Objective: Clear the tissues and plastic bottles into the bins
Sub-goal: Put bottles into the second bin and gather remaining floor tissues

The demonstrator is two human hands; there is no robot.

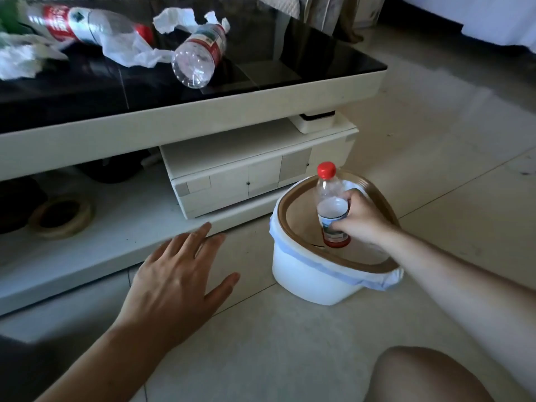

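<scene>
My right hand (364, 220) grips a clear plastic bottle with a red cap (329, 198), upright, its lower half inside the white bin (307, 271) with a brown rim and a liner bag. My left hand (177, 281) hovers open, fingers spread, over the floor left of the bin. On the black glass table lie two more clear bottles with red labels, one (200, 53) near the middle and a second bottle (84, 24) at the back left. Crumpled tissues (175, 18) and another wad (18, 59) lie among them, with a thin plastic bag (130, 52).
The low table (203, 111) has a white frame, a lower shelf and a drawer unit (249, 178). A tape roll (62, 217) sits on the shelf. A white box (314, 121) rests on the drawer unit. Tiled floor spreads to the right. My knee (426, 375) shows bottom right.
</scene>
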